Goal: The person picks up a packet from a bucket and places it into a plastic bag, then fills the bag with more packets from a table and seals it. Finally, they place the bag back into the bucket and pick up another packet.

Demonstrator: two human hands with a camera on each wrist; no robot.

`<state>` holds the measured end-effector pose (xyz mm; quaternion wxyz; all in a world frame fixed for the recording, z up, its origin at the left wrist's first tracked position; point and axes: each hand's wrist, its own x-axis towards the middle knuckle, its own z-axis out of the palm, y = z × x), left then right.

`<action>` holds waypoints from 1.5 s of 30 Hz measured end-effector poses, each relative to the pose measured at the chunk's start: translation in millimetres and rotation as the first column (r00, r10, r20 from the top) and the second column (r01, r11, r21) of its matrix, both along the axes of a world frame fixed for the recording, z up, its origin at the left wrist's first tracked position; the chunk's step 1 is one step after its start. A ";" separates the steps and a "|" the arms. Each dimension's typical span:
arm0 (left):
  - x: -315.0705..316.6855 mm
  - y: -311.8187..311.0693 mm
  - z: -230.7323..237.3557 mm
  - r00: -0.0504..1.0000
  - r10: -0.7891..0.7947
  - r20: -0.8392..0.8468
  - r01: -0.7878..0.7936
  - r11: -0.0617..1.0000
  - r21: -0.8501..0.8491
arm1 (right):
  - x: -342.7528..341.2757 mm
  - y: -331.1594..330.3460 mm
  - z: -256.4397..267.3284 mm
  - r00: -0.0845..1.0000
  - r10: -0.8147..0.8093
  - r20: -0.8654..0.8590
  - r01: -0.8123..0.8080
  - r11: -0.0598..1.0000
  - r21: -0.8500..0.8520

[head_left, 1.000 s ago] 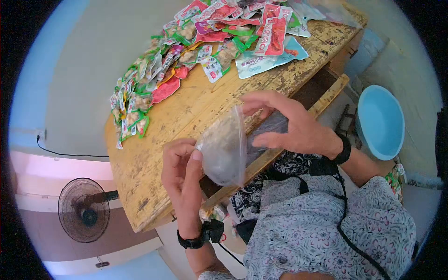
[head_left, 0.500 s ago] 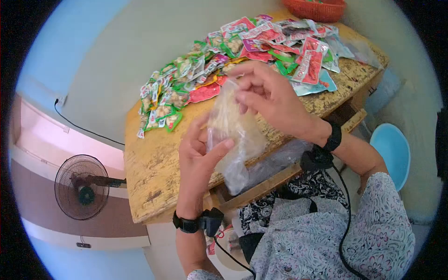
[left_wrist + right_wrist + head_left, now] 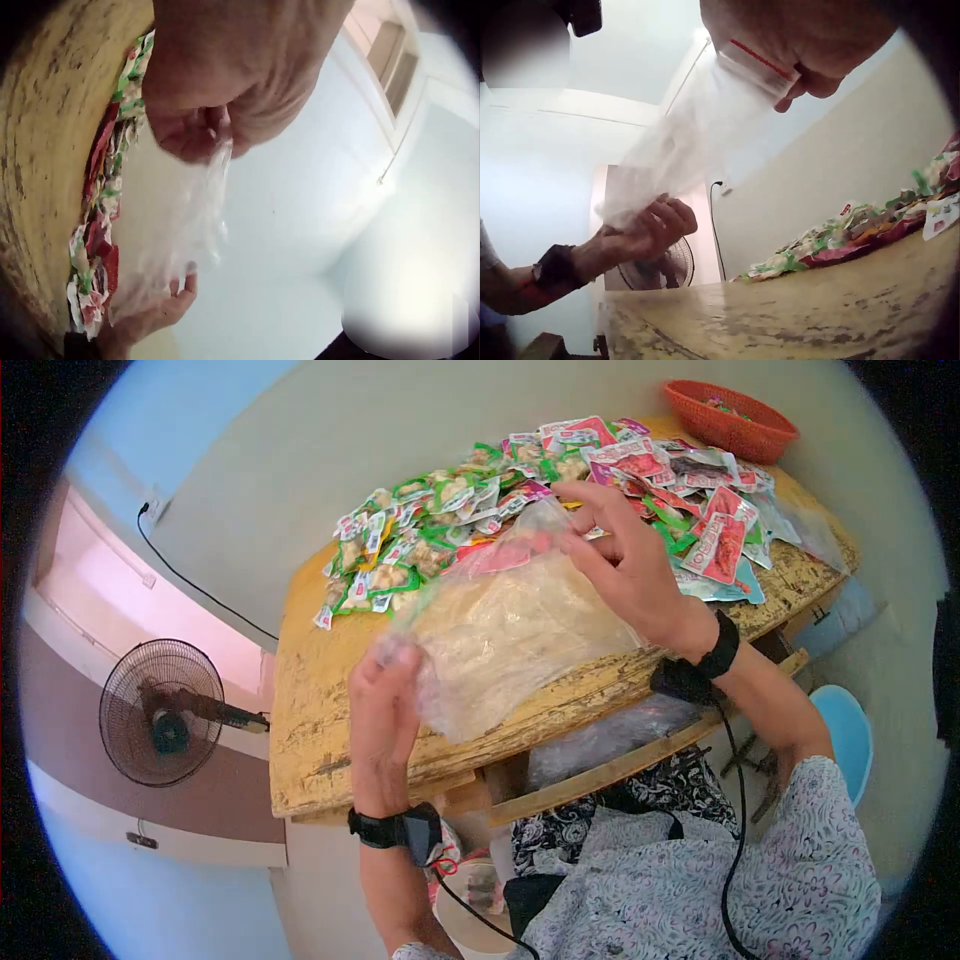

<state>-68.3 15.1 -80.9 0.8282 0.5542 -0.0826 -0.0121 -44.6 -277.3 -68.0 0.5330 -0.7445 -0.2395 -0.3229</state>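
Observation:
A clear, thin zip-lock plastic bag is spread between both hands above the table's front part. My left hand pinches its left end between thumb and fingers. At the opposite end, my right hand holds the bag near its opening, thumb and fingers at the edge. A red zip line runs along that end of the bag in the right wrist view, right under the palm. The bag looks flat and see-through, with packets showing behind its upper part.
Small sealed snack packets heap along the back of the worn wooden table. A red basket stands at the far right corner. Below the front edge, an open drawer holds clear plastic. A fan is at left, a blue basin at right.
The bag, bunched between the hands earlier, is now stretched out wide. The hands have moved apart, and the head view has shifted to show the red basket.

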 end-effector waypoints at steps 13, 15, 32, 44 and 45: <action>8.6 38.9 -5.0 0.500 0.141 0.855 -0.866 0.089 0.492 | 36.7 23.6 -34.9 0.992 0.021 -0.125 -0.050 0.970 -0.237; -0.8 28.1 21.4 0.536 0.094 0.839 -0.840 0.159 0.519 | 48.3 26.3 -42.8 1.000 0.004 -0.030 -0.013 0.951 -0.307; 48.1 -46.4 -20.0 0.910 -0.412 0.056 0.153 0.456 0.877 | 65.4 -10.1 -60.7 0.732 0.249 -0.635 -0.350 0.936 -0.037; 82.0 -66.5 -0.4 0.919 -0.386 -0.075 0.246 0.415 0.876 | 86.1 2.0 -62.5 0.727 0.313 -0.611 -0.401 0.916 -0.007; 86.2 -64.1 -2.7 0.919 -0.386 -0.082 0.243 0.389 0.889 | 85.9 1.8 -64.0 0.731 0.303 -0.611 -0.391 0.920 -0.012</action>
